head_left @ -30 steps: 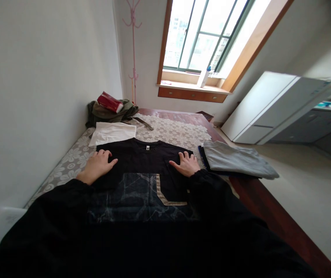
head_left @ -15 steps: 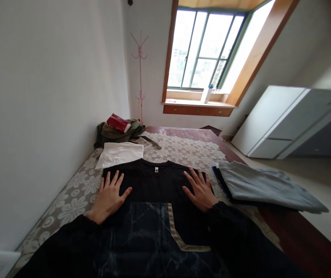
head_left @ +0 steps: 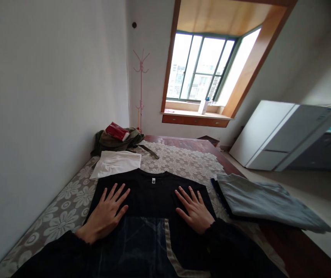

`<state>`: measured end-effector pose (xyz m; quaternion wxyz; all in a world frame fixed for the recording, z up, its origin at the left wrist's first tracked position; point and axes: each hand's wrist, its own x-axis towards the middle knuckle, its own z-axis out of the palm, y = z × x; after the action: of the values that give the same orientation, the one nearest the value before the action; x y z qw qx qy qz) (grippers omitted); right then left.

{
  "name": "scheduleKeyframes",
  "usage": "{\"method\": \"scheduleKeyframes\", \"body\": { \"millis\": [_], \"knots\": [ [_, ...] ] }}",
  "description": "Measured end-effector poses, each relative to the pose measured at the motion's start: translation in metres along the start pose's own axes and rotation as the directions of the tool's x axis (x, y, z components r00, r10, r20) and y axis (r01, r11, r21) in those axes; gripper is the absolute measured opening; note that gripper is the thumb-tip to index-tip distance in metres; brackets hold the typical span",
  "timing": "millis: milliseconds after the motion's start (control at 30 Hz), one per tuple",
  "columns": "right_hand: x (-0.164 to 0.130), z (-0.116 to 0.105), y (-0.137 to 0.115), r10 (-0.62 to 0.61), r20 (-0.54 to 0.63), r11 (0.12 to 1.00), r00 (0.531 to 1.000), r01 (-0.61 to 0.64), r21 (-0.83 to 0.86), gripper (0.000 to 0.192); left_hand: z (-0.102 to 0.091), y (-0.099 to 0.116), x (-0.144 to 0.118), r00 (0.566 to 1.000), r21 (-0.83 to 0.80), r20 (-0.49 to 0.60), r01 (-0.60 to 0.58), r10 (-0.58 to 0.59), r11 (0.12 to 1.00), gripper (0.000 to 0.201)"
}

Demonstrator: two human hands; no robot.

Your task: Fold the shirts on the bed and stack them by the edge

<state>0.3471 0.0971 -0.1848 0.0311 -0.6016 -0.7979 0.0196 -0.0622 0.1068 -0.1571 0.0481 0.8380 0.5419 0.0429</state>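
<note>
A black T-shirt (head_left: pixel 154 193) with a dark marbled print and a tan stripe lies flat on the lace-covered table (head_left: pixel 183 162), collar pointing away from me. My left hand (head_left: pixel 107 212) rests palm down on its left shoulder area, fingers spread. My right hand (head_left: pixel 193 210) presses flat on the right shoulder area, fingers spread too. Neither hand grips anything. Both arms are in black sleeves.
A folded white garment (head_left: pixel 116 164) lies just beyond the shirt at the left. Behind it sits an olive bag (head_left: pixel 116 141) with a red book (head_left: pixel 117 131) on top. Folded grey clothing (head_left: pixel 264 200) lies at the right table edge. A white wall runs along the left.
The camera has tilted upward, showing more window and wall. My hands have slid slightly back toward me on the shirt, staying flat with fingers spread.
</note>
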Motion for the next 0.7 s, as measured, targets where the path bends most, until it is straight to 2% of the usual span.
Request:
{"method": "scheduleKeyframes", "body": {
  "millis": [100,233,433,600,700],
  "knots": [
    [0.000,-0.001,0.000,0.005,0.015,1.000,1.000,-0.006,0.019,0.069,-0.005,0.002,0.001,0.996,-0.049,0.065,-0.057,0.060,0.997,0.062],
    [0.000,0.001,0.001,0.013,0.002,0.999,1.000,-0.013,0.046,0.069,-0.008,0.004,0.005,0.993,-0.101,0.112,-0.031,0.042,0.994,0.064],
    [0.000,0.000,0.003,0.011,-0.001,0.997,1.000,-0.011,0.075,0.070,0.002,0.007,0.010,1.000,-0.103,0.017,0.013,-0.011,0.995,0.059],
    [0.000,0.000,0.001,0.013,0.017,0.997,1.000,-0.014,0.073,0.070,0.006,0.007,0.009,0.998,-0.117,0.056,-0.019,0.026,0.993,0.063],
    [0.001,-0.004,0.001,0.015,0.055,0.997,0.998,-0.019,0.073,0.070,0.001,0.010,0.007,0.996,-0.110,0.085,-0.011,0.020,0.994,0.066]
  ]
}}
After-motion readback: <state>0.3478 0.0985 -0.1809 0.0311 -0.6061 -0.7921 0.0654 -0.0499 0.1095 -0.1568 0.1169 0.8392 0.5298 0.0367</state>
